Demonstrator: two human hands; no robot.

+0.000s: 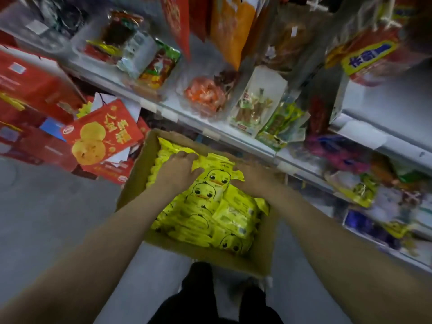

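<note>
Dark trousers [201, 291] stood just behind the cardboard box [257, 260] on the floor, which was packed with yellow packets [217, 206]. The left hand [178, 170] and right hand [256, 181] curled around the topmost ones from either side, gripping them. Squeezing evenly and lifting straight up would likely keep the bundle together.

A grey floor [46, 218] was seen below, and a brown cardboard box [134, 181] had been set directly on it, packed with yellow duck packets [210, 206]. Red gift boxes [102, 134] were stacked on the floor just left of the box. Behind it, a white shelf [177, 118] was loaded with snack bags: an orange one [205, 94], a white one [254, 101] and green ones [282, 125]. A higher shelf [383, 100] at the right appeared, through blur, to be stocked with a red bag [369, 54].
</note>
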